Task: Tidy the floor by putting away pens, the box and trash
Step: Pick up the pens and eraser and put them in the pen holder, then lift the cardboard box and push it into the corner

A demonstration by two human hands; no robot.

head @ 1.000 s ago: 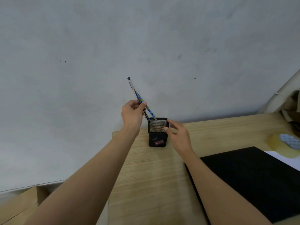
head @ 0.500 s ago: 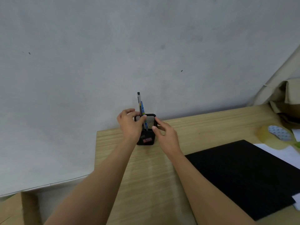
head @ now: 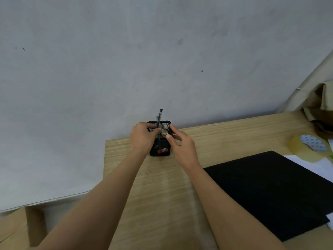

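While the pale grey wall (head: 162, 51) fills most of what you see, the wooden desk (head: 162, 195) runs along its foot and takes up the lower middle of the view. On the desk to your right lies a large black mat (head: 270, 186), flat, with white paper (head: 313, 165) showing past its far edge. Beyond that sits a roll of clear tape (head: 306, 147), and crumpled brown paper (head: 320, 105) is piled in the far right corner. At the lower left, off the desk, you can see part of a cardboard box (head: 16, 230).

Both of your forearms reach forward to a black mesh pen holder (head: 164, 129) that stands upright near the desk's far left corner, close to the wall. Your left hand (head: 142, 138) wraps the holder's left side, fingers curled, with the thumb and fingertips pinched on a pen (head: 159, 120) — the pen stands nearly upright, its lower part down inside the holder and its dark cap end sticking up above the rim. Your right hand (head: 182, 145) is at the holder's right side, fingers loosely bent and spread, the thumb tip against the near right edge of the rim; it grips nothing fully, only steadies the holder. Through the mesh low on the front you can make out something small and red (head: 162, 151) — too blurred to identify.
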